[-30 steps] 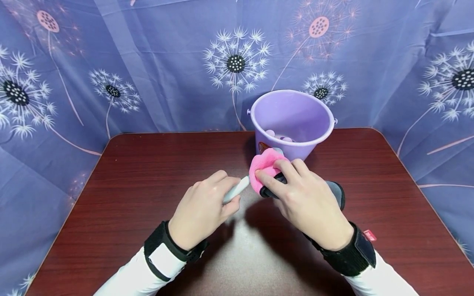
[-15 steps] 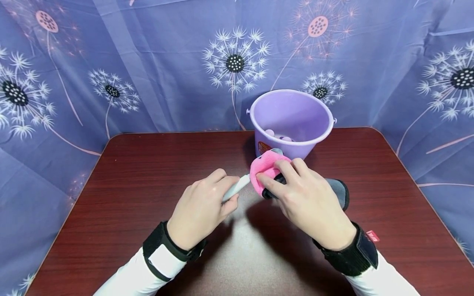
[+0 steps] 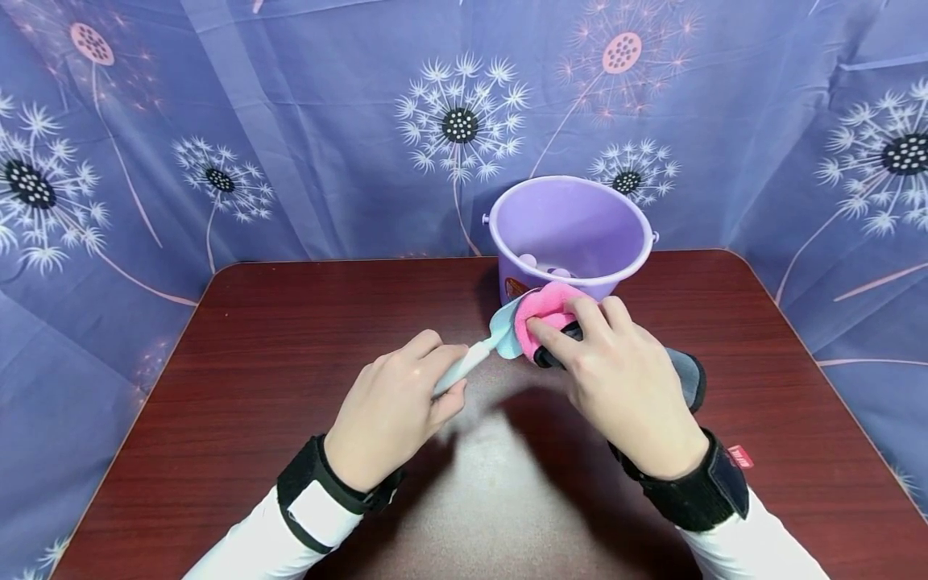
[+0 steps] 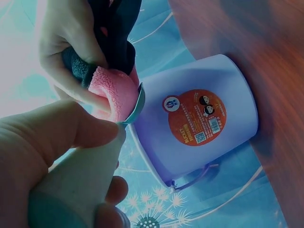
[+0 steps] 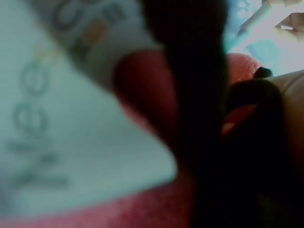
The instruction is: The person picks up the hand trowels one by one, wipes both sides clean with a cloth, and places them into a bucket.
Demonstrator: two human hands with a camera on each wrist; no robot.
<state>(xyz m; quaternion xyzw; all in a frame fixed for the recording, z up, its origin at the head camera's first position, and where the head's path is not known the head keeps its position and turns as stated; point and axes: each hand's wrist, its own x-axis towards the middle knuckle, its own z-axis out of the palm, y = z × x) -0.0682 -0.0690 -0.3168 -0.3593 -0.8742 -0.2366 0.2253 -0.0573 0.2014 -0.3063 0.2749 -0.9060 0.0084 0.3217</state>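
Observation:
My left hand [image 3: 399, 407] grips the pale handle of a small shovel [image 3: 500, 332] with a light blue, scooped blade. My right hand [image 3: 627, 379] holds a fuzzy pink cloth item [image 3: 542, 310] with black trim and a grey, black-edged part sticking out on the right. In the head view the pink fabric overlaps the far part of the blade. The left wrist view has the pink fabric [image 4: 116, 92] against the blade's curved teal edge [image 4: 137, 107]. Close up in the right wrist view is a blurred white label [image 5: 80, 133] with lettering.
A purple bucket [image 3: 496, 262] stands just beyond the hands at the table's back edge, with some light purple pieces [image 3: 560, 272] inside. Patterned blue cloth [image 3: 326, 145] hangs behind and beside the dark red table [image 3: 290, 322].
My right hand has shifted right and slightly away with the pink cloth item, so the shovel's blue blade now shows. My left hand has stayed almost still.

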